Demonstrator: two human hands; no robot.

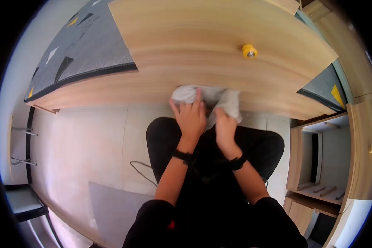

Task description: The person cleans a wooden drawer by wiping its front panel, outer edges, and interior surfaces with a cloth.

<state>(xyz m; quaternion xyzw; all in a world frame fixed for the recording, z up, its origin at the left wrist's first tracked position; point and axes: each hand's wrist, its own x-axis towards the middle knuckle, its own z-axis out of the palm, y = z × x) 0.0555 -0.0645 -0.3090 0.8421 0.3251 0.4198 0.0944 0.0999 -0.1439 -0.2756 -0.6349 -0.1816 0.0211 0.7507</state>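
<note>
Cloth (231, 103) meets the left hand (191, 119), fingers spread, and the right hand (226, 127), fingers gripping it; wooden board (194, 41) and yellow knob (249, 51) ahead, cabinet (294, 159) rightward.

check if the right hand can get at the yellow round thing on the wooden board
Probably yes. Beyond the pale cloth that the right hand seems to grip, only bare wooden board shows before the yellow round thing; letting go of the cloth would likely help.
</note>
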